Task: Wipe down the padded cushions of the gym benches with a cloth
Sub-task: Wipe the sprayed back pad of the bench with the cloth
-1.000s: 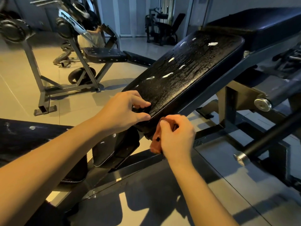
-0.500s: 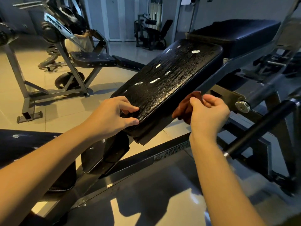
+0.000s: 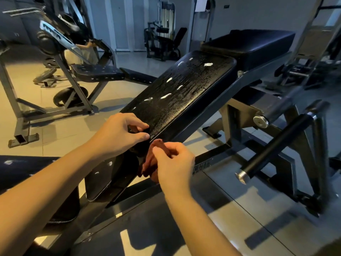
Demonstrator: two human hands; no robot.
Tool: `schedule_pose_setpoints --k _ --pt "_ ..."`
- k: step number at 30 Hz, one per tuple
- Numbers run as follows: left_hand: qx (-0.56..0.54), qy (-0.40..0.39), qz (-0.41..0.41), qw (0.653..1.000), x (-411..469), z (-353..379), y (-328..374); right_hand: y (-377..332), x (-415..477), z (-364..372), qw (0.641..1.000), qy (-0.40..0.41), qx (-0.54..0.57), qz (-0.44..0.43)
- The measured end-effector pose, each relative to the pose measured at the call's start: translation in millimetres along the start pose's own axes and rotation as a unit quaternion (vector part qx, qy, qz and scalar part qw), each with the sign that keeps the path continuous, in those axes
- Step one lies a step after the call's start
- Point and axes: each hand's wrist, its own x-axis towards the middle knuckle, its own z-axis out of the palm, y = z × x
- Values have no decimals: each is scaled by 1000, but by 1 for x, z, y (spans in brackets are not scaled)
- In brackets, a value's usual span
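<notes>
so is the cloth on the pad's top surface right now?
No, the right hand holds the cloth below the lower edge of the pad.

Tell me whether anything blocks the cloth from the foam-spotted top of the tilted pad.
Nothing visible does. The right hand holds the cloth just under the lower edge of the tilted pad; its surface above carries only foam spots and droplets. The left hand grips that edge, beside the path.

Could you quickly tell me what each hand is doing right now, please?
Left hand: closed, pinching the lower edge of the slanted cushion.
Right hand: closed, holding the reddish cloth.
</notes>
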Motion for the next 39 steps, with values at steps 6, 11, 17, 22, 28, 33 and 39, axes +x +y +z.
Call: schedule_pose_setpoints --k 6,11,17,22,28,33,39 --pt "37 14 -1 999 -3 3 3 -75 86 -59 975 198 72 -72" --pt "31 8 -8 999 -1 3 4 -49 54 -32 982 149 8 -115" --pt "29 4 -8 1000 3 3 4 -1 7 -1 997 11 -64 -31" --pt "19 4 -17 1000 1 4 6 -48 80 -50 983 159 -7 -89" --pt "15 3 -21 1000 2 5 6 -25 54 -32 988 118 -2 -104" --pt "2 -9 -19 1000 4 1 7 -9 31 -28 996 -55 -31 -66" --pt "4 -19 -20 1000 5 1 5 -57 98 -86 958 -25 -125 -259"
